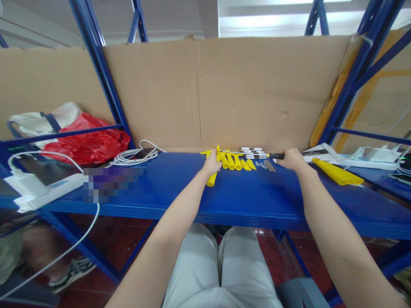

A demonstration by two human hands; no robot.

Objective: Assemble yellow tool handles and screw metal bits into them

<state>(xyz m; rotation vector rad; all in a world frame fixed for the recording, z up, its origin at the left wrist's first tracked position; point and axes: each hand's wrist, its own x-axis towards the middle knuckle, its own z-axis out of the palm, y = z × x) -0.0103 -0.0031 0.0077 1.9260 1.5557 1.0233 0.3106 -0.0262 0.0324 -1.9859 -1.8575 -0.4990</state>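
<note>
My left hand (pixel 212 162) is closed around a yellow plastic tube-shaped part (pixel 211 180), whose lower end sticks out below the fist. A screwdriver (pixel 275 155) with a black and yellow handle is gripped in my right hand (pixel 291 159). Its thin shaft points left, with the tip at the top of the yellow part; whether it touches a screw is too small to tell. Between the hands lie several yellow tubes (pixel 231 162) in a row and small pointed yellow pieces (pixel 251 164). Tiny bits, perhaps screws (pixel 260 164), lie beside a grey strip (pixel 269 166).
Black-banded white pieces (pixel 252 152) lie against the cardboard wall (pixel 224 94). A long yellow cone (pixel 337 172) rests at right on the blue shelf (pixel 167 188). Leftward are a coiled white cable (pixel 133 157), red bag (pixel 90 139) and power strip (pixel 61 190). Another person's shoe (pixel 73 271) shows below.
</note>
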